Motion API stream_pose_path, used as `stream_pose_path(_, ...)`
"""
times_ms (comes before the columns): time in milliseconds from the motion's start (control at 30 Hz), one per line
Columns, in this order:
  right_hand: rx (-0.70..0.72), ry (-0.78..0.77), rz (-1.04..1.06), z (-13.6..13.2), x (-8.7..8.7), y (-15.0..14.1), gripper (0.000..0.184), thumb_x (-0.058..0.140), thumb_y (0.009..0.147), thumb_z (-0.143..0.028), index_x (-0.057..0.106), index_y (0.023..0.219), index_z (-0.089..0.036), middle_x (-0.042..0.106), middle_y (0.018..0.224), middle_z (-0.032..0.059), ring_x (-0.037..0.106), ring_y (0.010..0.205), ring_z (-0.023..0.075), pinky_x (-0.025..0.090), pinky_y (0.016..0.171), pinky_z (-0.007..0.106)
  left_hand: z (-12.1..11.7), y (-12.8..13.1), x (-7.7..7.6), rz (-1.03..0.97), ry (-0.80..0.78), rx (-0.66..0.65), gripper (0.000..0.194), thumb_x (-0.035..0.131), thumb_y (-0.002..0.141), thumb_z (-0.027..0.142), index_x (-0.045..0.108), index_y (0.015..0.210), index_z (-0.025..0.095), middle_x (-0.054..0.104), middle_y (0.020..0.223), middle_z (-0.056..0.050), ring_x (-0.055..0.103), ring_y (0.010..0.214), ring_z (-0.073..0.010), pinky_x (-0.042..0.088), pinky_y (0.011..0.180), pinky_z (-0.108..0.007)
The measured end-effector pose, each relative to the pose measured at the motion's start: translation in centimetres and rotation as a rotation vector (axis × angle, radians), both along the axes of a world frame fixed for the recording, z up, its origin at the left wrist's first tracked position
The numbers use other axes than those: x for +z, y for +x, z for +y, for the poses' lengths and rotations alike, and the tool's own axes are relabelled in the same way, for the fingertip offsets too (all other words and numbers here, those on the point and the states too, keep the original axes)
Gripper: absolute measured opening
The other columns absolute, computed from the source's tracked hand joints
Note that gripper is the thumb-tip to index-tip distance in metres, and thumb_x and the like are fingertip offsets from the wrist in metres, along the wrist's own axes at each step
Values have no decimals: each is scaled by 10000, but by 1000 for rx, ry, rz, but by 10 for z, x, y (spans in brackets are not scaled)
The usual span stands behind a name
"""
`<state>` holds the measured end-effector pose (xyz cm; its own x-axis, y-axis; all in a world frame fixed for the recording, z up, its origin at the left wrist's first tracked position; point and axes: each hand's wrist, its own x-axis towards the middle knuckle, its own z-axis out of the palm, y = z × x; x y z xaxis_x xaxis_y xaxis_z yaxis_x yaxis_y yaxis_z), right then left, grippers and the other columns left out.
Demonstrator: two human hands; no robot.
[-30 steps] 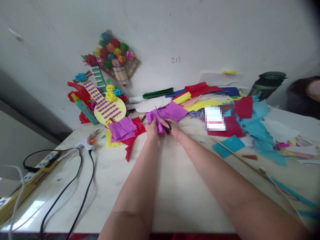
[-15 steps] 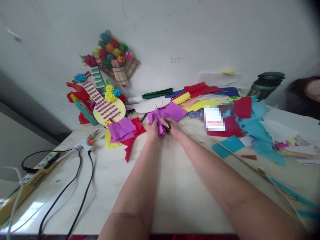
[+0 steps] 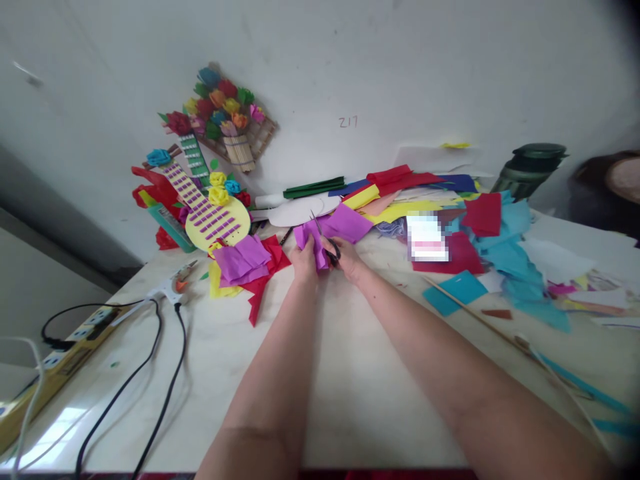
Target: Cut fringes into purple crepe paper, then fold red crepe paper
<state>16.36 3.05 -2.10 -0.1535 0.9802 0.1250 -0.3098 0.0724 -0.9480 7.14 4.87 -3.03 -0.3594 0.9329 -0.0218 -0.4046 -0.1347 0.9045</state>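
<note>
My left hand (image 3: 304, 260) is closed on a piece of purple crepe paper (image 3: 320, 255), holding it upright in the middle of the table. In my right hand (image 3: 346, 256) are black-handled scissors (image 3: 332, 251), their blades pointing up and left beside the paper. Whether the blades bite into the paper, I cannot tell. A larger purple sheet (image 3: 349, 224) lies just behind both hands. To the left, a stack of cut purple pieces (image 3: 243, 261) rests on red crepe paper (image 3: 260, 293) and a bit of yellow.
A white glue gun (image 3: 171, 288) lies at left with its cord near a power strip (image 3: 75, 340). Behind stand a yellow paper guitar (image 3: 219, 222) and a stick flower basket (image 3: 239, 152). Coloured paper, a phone (image 3: 427, 238), a wooden stick (image 3: 470, 311) and a dark green container (image 3: 530, 170) are at right.
The view has shifted very slightly. Both hands, the scissors and the purple paper keep nearly the same position.
</note>
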Motion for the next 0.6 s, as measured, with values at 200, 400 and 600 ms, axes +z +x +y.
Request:
stream_pose_path(200, -12, 0, -1, 1, -2, -1, 380, 679, 641, -496, 449, 616, -194, 446, 398, -86, 390, 299, 56, 292, 294, 174, -2, 1, 2, 29, -8, 12, 350, 693, 593, 411, 554, 741, 126, 520, 504, 20, 492, 400, -99, 382, 404, -214)
stream_pose_path(400, -10, 28, -5, 3, -3, -1, 368, 670, 647, -499, 469, 638, -191, 439, 407, -90, 385, 310, 55, 294, 304, 179, -2, 1, 2, 28, -36, 23, 356, 694, 594, 414, 570, 759, 124, 518, 505, 23, 503, 413, -102, 396, 419, -215)
stream_pose_path(600, -51, 40, -27, 3, -3, -2, 345, 690, 635, -473, 527, 713, -179, 458, 426, -91, 386, 313, 50, 295, 295, 173, 4, -1, -3, 25, 6, 43, 324, 705, 595, 383, 596, 736, 113, 537, 525, 8, 518, 458, -101, 413, 451, -207)
